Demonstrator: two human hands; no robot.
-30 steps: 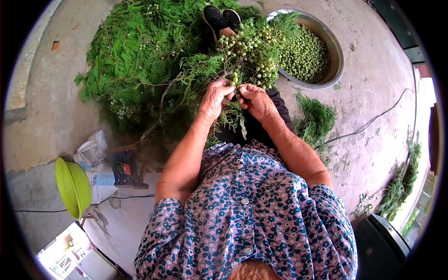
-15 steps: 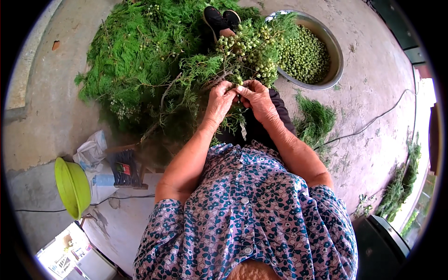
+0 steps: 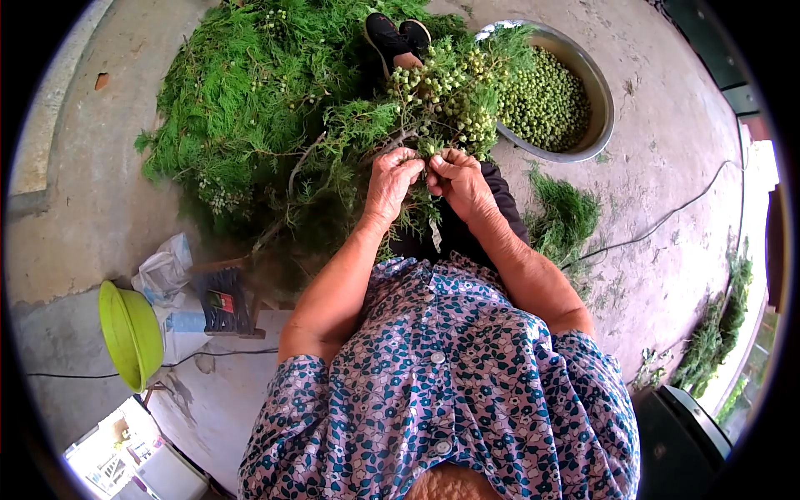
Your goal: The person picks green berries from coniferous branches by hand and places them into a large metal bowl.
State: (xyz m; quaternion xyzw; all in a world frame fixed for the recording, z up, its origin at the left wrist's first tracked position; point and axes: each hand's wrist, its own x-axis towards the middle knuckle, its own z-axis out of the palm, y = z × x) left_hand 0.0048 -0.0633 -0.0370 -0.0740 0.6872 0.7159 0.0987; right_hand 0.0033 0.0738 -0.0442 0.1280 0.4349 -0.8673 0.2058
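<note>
Upper centre of frame: two bare hands meet on a berry-laden evergreen sprig.
Left hand [image 3: 393, 177]: fingers curled shut around the stem of the sprig, knuckles up, touching the right hand.
Right hand [image 3: 461, 182]: fingertips pinched closed on the same stem just beside the left, thumb toward the berry cluster.
Sprig with green berries [image 3: 442, 96]: held above the lap, its head leaning toward the upper right, overhanging the near rim of the bowl.
Metal bowl [image 3: 602, 125]: upper right, on the concrete, well filled with loose green berries.
Cut-branch heap [image 3: 250, 100]: upper left to centre, feathery green foliage, touching the sprig's base.
Stripped tuft [image 3: 562, 218]: right of the forearm, on the ground, apart from the heap.
Black shoe [image 3: 398, 37]: top centre, half buried in foliage.
Green basin [image 3: 129, 333]: lower left, tipped on its edge.
Cable [image 3: 667, 218]: right, trailing across the concrete.
Handling note, as judged: anchor the stem firmly in one hand, pull berries off with the other in short strokes toward the bowl, keeping the cluster over the rim so few fall on the concrete.
</note>
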